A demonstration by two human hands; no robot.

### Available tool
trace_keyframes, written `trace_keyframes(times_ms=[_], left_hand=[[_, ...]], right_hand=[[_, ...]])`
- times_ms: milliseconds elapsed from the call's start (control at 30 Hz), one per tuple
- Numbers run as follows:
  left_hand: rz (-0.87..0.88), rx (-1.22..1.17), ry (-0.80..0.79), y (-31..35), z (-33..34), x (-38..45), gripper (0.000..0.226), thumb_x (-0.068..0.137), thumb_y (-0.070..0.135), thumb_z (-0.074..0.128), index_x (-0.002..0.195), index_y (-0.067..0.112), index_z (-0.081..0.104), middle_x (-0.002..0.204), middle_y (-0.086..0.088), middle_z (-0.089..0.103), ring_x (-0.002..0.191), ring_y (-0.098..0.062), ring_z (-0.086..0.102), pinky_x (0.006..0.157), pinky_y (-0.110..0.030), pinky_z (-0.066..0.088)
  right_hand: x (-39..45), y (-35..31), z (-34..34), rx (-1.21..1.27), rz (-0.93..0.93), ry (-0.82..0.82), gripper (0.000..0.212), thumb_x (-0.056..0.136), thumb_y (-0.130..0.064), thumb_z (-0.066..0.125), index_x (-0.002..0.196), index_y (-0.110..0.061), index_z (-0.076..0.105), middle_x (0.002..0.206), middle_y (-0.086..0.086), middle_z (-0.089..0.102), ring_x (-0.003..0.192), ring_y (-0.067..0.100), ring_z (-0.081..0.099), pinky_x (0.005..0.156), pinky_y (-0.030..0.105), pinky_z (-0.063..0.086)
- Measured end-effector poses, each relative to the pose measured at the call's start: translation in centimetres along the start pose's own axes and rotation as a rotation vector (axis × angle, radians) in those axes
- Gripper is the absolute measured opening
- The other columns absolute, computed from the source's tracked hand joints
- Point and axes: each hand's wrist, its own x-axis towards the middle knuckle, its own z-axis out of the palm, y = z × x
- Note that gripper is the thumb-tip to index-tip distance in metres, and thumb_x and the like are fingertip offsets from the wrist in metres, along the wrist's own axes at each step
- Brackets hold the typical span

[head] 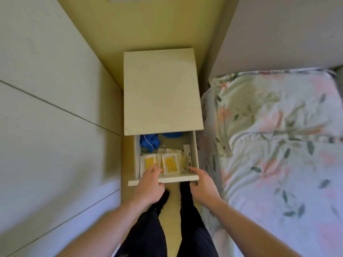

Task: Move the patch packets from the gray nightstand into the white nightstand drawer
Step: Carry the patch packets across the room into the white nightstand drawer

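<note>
The white nightstand (161, 89) stands below me with its drawer (163, 179) pulled out. Several white patch packets (169, 164) with yellow centres lie in the front half of the drawer. My left hand (150, 186) reaches over the drawer front, fingertips resting on the left packets. My right hand (203, 184) grips the right end of the drawer front, thumb beneath and fingers over the edge. The gray nightstand is out of view.
Blue cloth-like items (150, 141) and small papers lie at the back of the drawer. A bed with floral bedding (274, 145) is close on the right. White cabinet panels (46, 108) line the left. My legs and dark shoes stand in the narrow floor gap.
</note>
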Motion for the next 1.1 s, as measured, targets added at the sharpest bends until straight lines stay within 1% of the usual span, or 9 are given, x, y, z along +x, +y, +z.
trace_keyframes(times_ms=[100,233,367,433,567,667,833,933,1100], left_hand=[[0.130,0.085,-0.055,1.7,-1.0,-4.7,0.054,0.095,0.012,0.051,0.147,0.026,0.046,0.165,0.005,0.022,0.152,-0.018,0.021,0.125,-0.036,0.021],[0.312,0.295,-0.137,4.8,-2.0,-10.4,0.059,0.094,0.015,0.051,0.150,0.030,0.041,0.167,0.008,0.015,0.154,-0.020,0.016,0.126,-0.038,0.018],[0.476,0.511,-0.187,9.1,-2.7,-15.5,0.058,0.094,0.018,0.051,0.150,0.033,0.040,0.168,0.009,0.012,0.154,-0.020,0.016,0.125,-0.042,0.021],[0.566,0.611,-0.199,11.3,-2.6,-18.0,0.059,0.095,0.021,0.050,0.152,0.032,0.038,0.168,0.009,0.012,0.154,-0.019,0.015,0.124,-0.041,0.020],[0.768,0.771,-0.215,15.7,-0.2,-23.6,0.062,0.093,0.024,0.048,0.153,0.031,0.035,0.167,0.009,0.015,0.154,-0.015,0.015,0.125,-0.039,0.020],[0.935,0.854,-0.238,18.6,4.7,-29.0,0.062,0.092,0.027,0.049,0.153,0.029,0.036,0.167,0.007,0.016,0.154,-0.014,0.015,0.126,-0.036,0.018],[1.181,0.903,-0.294,21.2,17.2,-40.1,0.062,0.090,0.031,0.053,0.150,0.032,0.039,0.166,0.007,0.020,0.150,-0.016,0.026,0.125,-0.035,0.020],[1.278,0.852,-0.346,21.0,24.8,-47.9,0.062,0.091,0.028,0.053,0.150,0.035,0.039,0.166,0.010,0.020,0.151,-0.016,0.024,0.125,-0.037,0.022],[1.448,0.857,-0.486,19.2,34.6,-60.1,0.059,0.094,0.030,0.056,0.149,0.041,0.038,0.166,0.016,0.016,0.151,-0.014,0.022,0.125,-0.037,0.021]], right_hand=[[-6.3,-0.2,-0.9,0.001,-0.002,0.061,0.057,0.093,-0.011,0.057,0.148,-0.024,0.048,0.152,-0.005,0.046,0.138,0.015,0.047,0.110,0.022,0.035],[-14.6,0.9,-1.2,0.088,0.060,0.194,0.062,0.090,-0.010,0.055,0.149,-0.026,0.047,0.157,-0.008,0.041,0.141,0.011,0.043,0.108,0.016,0.029],[-22.3,2.9,-0.9,0.210,0.112,0.358,0.057,0.094,-0.019,0.058,0.147,-0.033,0.045,0.156,-0.009,0.041,0.138,0.014,0.046,0.100,0.022,0.038],[-26.1,4.4,-0.5,0.275,0.127,0.456,0.054,0.096,-0.024,0.059,0.147,-0.035,0.044,0.155,-0.011,0.042,0.135,0.014,0.048,0.095,0.022,0.038],[-34.2,8.4,0.9,0.431,0.163,0.634,0.054,0.097,-0.029,0.057,0.148,-0.038,0.042,0.156,-0.017,0.037,0.142,0.008,0.039,0.108,0.024,0.035],[-40.9,12.8,2.7,0.499,0.217,0.759,0.054,0.096,-0.030,0.058,0.146,-0.040,0.043,0.157,-0.019,0.036,0.144,0.005,0.036,0.113,0.027,0.033],[-54.2,21.9,7.7,0.561,0.314,0.947,0.054,0.096,-0.036,0.061,0.147,-0.042,0.043,0.155,-0.022,0.037,0.144,0.005,0.036,0.117,0.028,0.031],[-62.9,27.3,12.0,0.564,0.389,1.041,0.055,0.097,-0.038,0.062,0.148,-0.042,0.042,0.154,-0.022,0.038,0.143,0.003,0.037,0.114,0.024,0.031],[-75.2,34.3,18.4,0.612,0.495,1.167,0.058,0.097,-0.038,0.063,0.150,-0.038,0.041,0.156,-0.019,0.038,0.145,0.003,0.035,0.121,0.026,0.029]])
